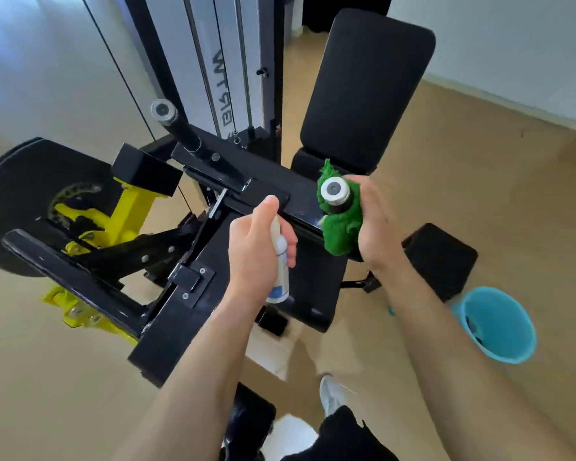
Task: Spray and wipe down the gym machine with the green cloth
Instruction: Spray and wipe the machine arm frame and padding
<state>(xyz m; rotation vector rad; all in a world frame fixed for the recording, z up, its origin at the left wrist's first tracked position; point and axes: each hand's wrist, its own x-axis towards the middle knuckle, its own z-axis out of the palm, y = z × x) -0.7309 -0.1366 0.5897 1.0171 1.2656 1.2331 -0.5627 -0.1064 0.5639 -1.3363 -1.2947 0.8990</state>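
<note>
1. Fingers of the left hand (260, 247) curl round a white spray bottle (279, 271), thumb on its top.
2. Right hand (376, 221), at 3 o'clock from it, grips the green cloth (341, 227), which is wrapped about a silver-capped handle (335, 191) of the gym machine (173, 327).
3. Black backrest pad (366, 91) stands at 12 o'clock from the cloth.
4. Blue bucket (512, 341) sits on the floor at 4 o'clock, well apart.

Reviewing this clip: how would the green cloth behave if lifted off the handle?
The green cloth is probably floppy: it bunches round the handle end in the right hand. Likely light, since one hand holds it. Its fuzzy nap should resist slipping.
</note>
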